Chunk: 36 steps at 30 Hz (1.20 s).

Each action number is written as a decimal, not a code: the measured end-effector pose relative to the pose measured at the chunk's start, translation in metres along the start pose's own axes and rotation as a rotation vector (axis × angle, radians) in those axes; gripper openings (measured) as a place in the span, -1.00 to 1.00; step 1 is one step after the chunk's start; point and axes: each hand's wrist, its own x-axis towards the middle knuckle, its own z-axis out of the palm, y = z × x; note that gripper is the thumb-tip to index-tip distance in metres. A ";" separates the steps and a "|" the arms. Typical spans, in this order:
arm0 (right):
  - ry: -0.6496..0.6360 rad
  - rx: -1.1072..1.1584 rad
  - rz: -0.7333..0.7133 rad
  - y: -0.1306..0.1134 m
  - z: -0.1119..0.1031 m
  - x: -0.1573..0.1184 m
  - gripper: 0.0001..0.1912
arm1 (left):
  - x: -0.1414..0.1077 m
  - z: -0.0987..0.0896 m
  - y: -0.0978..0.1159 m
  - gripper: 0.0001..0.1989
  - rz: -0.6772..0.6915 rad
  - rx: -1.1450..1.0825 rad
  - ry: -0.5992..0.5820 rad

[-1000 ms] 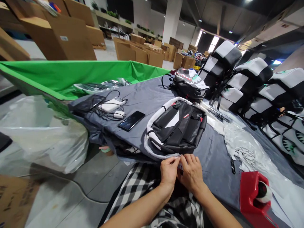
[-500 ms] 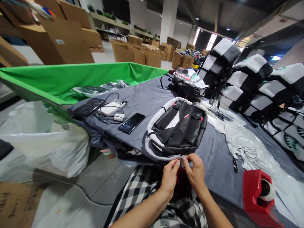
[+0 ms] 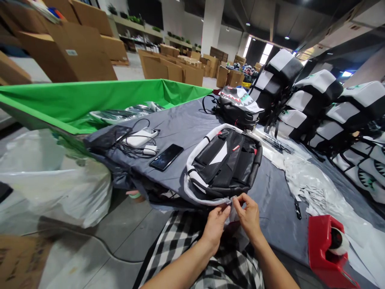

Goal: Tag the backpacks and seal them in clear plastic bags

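Note:
A black and white backpack (image 3: 227, 160) lies with its shoulder-strap side up at the near edge of the cloth-covered table. A thin whitish strip, perhaps plastic wrap (image 3: 195, 198), curves along its near left edge down to my hands. My left hand (image 3: 215, 224) has its thumb and fingers closed on the strip's end. Just to its right, my right hand (image 3: 248, 214) pinches at the same spot, fingertips nearly touching the left. What exactly lies between the right fingertips is too small to tell. Pale see-through material hangs between the hands.
Left of the backpack are a phone (image 3: 167, 156) and a white device (image 3: 141, 137) with tangled cables. A red tape dispenser (image 3: 326, 249) and a black pen-like object (image 3: 297, 209) lie right. Stacked backpacks (image 3: 315, 86), plastic sheets (image 3: 319, 180) and a green-lined bin (image 3: 114, 91) stand around.
My left hand has turned slightly, its thumb now lying higher along the strip. The right fingertips have shifted a little. The backpack stays in place, and the view has moved slightly.

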 end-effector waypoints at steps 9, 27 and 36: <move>-0.079 0.183 0.140 0.017 0.002 0.011 -0.64 | 0.010 0.016 -0.010 -0.47 -0.301 -0.412 -0.102; 0.790 -0.226 0.592 0.112 -0.245 -0.140 -0.41 | 0.011 0.011 -0.005 -0.93 -0.429 -0.042 0.207; 0.626 -0.073 0.765 0.118 -0.235 -0.129 -0.44 | 0.005 0.007 -0.003 -0.92 -0.453 -0.032 0.225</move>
